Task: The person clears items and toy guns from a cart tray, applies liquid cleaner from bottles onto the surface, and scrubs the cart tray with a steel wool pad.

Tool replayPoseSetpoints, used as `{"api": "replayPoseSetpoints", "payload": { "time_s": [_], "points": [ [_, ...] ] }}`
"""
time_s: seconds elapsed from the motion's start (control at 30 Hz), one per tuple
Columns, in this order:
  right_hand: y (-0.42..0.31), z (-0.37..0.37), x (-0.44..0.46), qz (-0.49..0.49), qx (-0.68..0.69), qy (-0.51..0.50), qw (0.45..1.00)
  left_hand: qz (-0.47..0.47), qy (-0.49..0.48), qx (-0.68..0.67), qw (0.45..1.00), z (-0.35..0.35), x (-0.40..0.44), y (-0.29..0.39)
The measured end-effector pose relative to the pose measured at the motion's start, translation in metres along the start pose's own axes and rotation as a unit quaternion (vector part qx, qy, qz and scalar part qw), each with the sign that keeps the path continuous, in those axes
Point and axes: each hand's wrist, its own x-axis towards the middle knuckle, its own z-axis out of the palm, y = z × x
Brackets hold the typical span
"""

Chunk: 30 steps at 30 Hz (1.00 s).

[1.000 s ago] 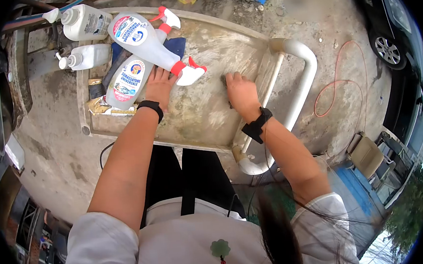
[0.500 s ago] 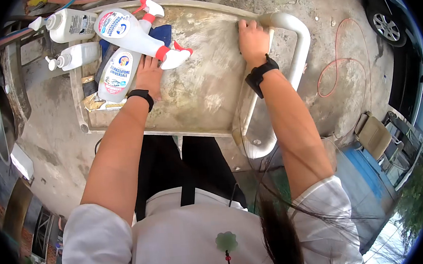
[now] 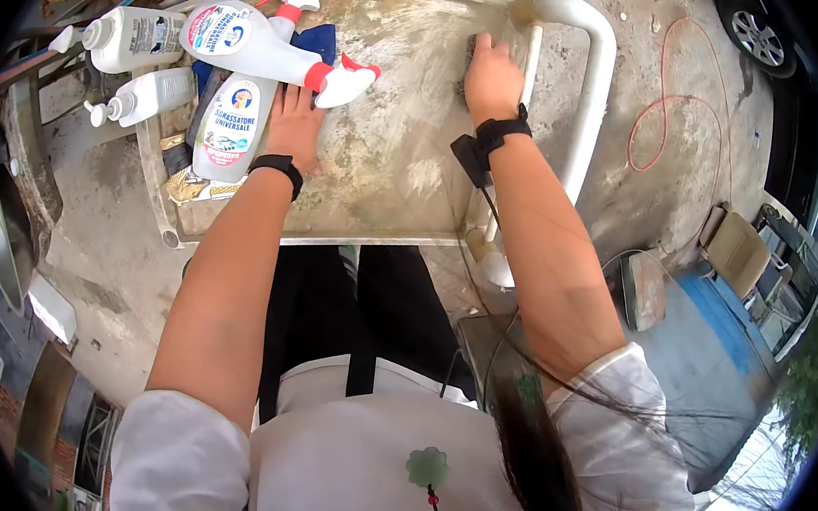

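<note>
My left hand [image 3: 295, 130] lies flat on the dirty tray-like cart top [image 3: 391, 151], fingers spread beside two spray bottles with red and white triggers. The upper spray bottle [image 3: 258, 51] lies across the lower spray bottle [image 3: 231, 125]. Near the right rim of the cart top, my right hand [image 3: 493, 78] is closed round a dark scrubbing pad [image 3: 471, 63], which shows only in part at its left side. A dark blue cloth [image 3: 317, 42] sits under the bottles.
Two white pump bottles, the upper one [image 3: 137, 39] and the lower one [image 3: 154, 95], lie at the cart's left end. A white pipe handle [image 3: 596, 68] bends out on the right. Beyond it are a red hose [image 3: 671, 100] and a parked car [image 3: 766, 35].
My right hand has moved from the middle of the cart top up and right to the right rim. My left hand stays beside the bottles. The view has shifted slightly.
</note>
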Motion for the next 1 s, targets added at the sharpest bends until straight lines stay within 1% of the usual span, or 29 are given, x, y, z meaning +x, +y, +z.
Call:
{"api": "replayPoseSetpoints", "payload": {
  "time_s": [0.03,0.07,0.1,0.13,0.17,0.23,0.33,0.43,0.53,0.6,0.63,0.67,0.7,0.77,0.83,0.87,0.9,0.93,0.97,1.0],
  "points": [
    [-0.003,0.014,-0.014,0.039,-0.011,-0.029,0.999,0.006,0.011,-0.002,1.000,0.001,0.002,-0.002],
    [-0.006,0.028,-0.027,0.077,-0.024,-0.059,0.995,0.002,-0.005,-0.004,1.000,-0.001,0.004,-0.004],
    [-0.015,0.037,-0.055,0.145,-0.017,-0.126,0.981,-0.002,-0.021,-0.007,1.000,-0.003,0.005,-0.003],
    [-0.025,0.029,-0.083,0.158,-0.019,-0.141,0.977,-0.007,-0.040,-0.013,0.999,-0.003,0.005,-0.003],
    [-0.038,0.014,-0.110,0.170,-0.021,-0.156,0.973,-0.001,-0.027,-0.023,0.999,0.000,0.006,-0.004],
    [-0.064,-0.004,-0.145,0.216,-0.057,-0.242,0.944,0.008,-0.001,-0.042,0.999,0.006,0.005,-0.007],
    [-0.073,0.003,-0.132,0.237,-0.015,-0.213,0.948,0.000,-0.010,-0.027,1.000,0.003,0.006,-0.004],
    [-0.061,0.026,-0.072,0.189,0.054,-0.144,0.970,0.013,0.037,-0.017,0.999,0.011,0.005,-0.006],
    [-0.054,0.032,-0.060,0.214,0.108,-0.171,0.956,0.014,0.025,-0.017,0.999,0.011,0.006,-0.007],
    [-0.061,0.014,-0.102,0.262,0.102,-0.152,0.947,0.024,0.009,-0.029,0.999,0.011,0.007,-0.010],
    [-0.076,0.001,-0.124,0.286,0.064,-0.196,0.936,0.025,0.004,-0.037,0.999,0.009,0.008,-0.011],
    [-0.096,-0.007,-0.150,0.309,0.037,-0.236,0.921,0.011,-0.042,-0.038,0.998,0.001,0.010,-0.009],
    [-0.114,-0.005,-0.175,0.275,0.042,-0.229,0.933,0.009,-0.037,-0.033,0.999,-0.002,0.011,-0.007],
    [-0.117,-0.001,-0.170,0.186,0.069,-0.204,0.959,0.004,-0.033,-0.020,0.999,-0.003,0.008,-0.005],
    [-0.101,0.016,-0.132,0.157,0.075,-0.183,0.968,0.022,-0.001,-0.030,0.999,0.001,0.008,-0.009],
    [-0.086,0.024,-0.106,0.133,0.063,-0.156,0.977,0.034,0.012,-0.036,0.999,0.005,0.006,-0.010],
    [-0.069,0.028,-0.084,0.108,0.050,-0.131,0.984,0.028,-0.005,-0.027,0.999,0.004,0.005,-0.009],
    [-0.050,0.023,-0.067,0.168,0.093,-0.111,0.975,0.023,-0.023,-0.019,0.999,-0.001,0.005,-0.007],
    [-0.046,0.019,-0.067,0.209,0.098,-0.108,0.967,0.020,-0.040,-0.010,0.999,-0.004,0.006,-0.006],
    [-0.043,0.015,-0.067,0.250,0.103,-0.104,0.957,0.025,-0.036,-0.008,0.999,0.000,0.007,-0.008]
  ]
}}
